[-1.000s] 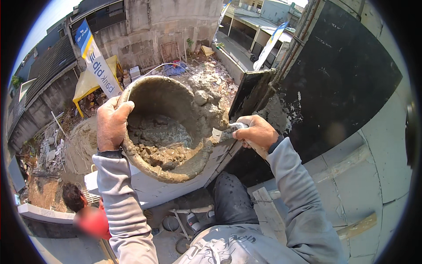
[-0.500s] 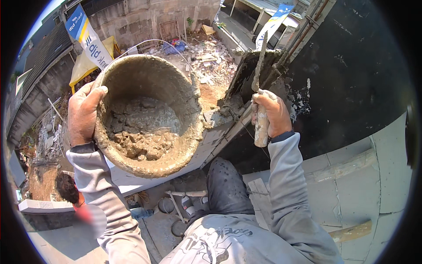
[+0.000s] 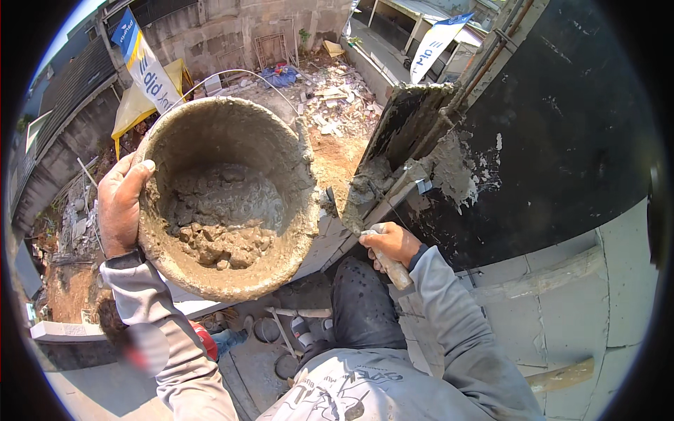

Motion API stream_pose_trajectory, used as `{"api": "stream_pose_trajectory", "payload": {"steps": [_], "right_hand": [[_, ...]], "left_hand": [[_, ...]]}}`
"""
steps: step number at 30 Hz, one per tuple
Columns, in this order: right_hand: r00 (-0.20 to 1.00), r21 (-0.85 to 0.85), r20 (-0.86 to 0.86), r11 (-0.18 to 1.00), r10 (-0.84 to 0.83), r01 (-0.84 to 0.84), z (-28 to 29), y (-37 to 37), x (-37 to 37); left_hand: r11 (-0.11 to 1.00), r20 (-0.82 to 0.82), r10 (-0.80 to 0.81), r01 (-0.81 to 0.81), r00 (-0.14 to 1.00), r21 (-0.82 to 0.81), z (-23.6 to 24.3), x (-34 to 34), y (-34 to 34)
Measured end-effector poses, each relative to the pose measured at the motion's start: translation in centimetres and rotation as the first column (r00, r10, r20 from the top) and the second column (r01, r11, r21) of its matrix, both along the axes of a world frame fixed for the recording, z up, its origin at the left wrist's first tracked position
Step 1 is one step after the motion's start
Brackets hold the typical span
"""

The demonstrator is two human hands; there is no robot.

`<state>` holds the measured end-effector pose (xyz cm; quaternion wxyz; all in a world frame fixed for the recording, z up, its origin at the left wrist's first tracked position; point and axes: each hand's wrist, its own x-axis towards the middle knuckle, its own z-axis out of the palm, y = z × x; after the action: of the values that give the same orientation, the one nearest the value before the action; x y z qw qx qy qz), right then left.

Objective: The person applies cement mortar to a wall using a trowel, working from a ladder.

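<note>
My left hand [image 3: 121, 207] is closed on the left rim of a mortar-caked bucket [image 3: 300, 238], with the thumb over the edge. The bucket tilts toward me, and grey-brown wet mortar [image 3: 225, 245] lies inside it. A thin wire handle [image 3: 239, 71] arcs over its far side. My right hand [image 3: 394, 245] grips the worn handle of a trowel [image 3: 398, 274]. The blade points up and left, close to the bucket's right side, beside mortar-smeared masonry at the wall's end. Whether the blade carries mortar I cannot tell.
An upright mortar-stained board [image 3: 404, 123] stands beyond the trowel, against a black wall [image 3: 562, 140]. Below are a person in red [image 3: 203, 342], small buckets [image 3: 267, 330] and a wooden frame. Rubble [image 3: 337, 105] covers the ground beyond the wall. Pale panels [image 3: 576, 309] lie at right.
My right hand has come down and left, swinging the trowel from upright beside the board to near the bucket's right side. The bucket has shifted slightly left and lower in view.
</note>
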<state>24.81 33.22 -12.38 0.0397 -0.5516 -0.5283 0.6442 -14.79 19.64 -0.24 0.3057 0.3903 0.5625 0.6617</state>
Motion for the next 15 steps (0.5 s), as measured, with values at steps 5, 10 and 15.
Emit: {"api": "stream_pose_trajectory", "payload": {"steps": [5,10,15], "right_hand": [[0.982,0.134,0.169,0.986,0.080,-0.104,1.2,1.6,0.7],[0.997,0.226,0.013,0.971,-0.080,0.075,2.2,0.6,-0.8],[0.999,0.372,0.033,0.927,0.039,-0.049,4.5,-1.2,-1.4]], "left_hand": [[1.000,0.001,-0.003,0.003,1.000,-0.017,0.1,0.3,-0.1],[1.000,-0.007,-0.006,0.006,1.000,-0.020,0.6,0.5,0.2],[1.000,0.010,0.022,-0.022,1.000,-0.023,1.0,0.5,-0.1]]}}
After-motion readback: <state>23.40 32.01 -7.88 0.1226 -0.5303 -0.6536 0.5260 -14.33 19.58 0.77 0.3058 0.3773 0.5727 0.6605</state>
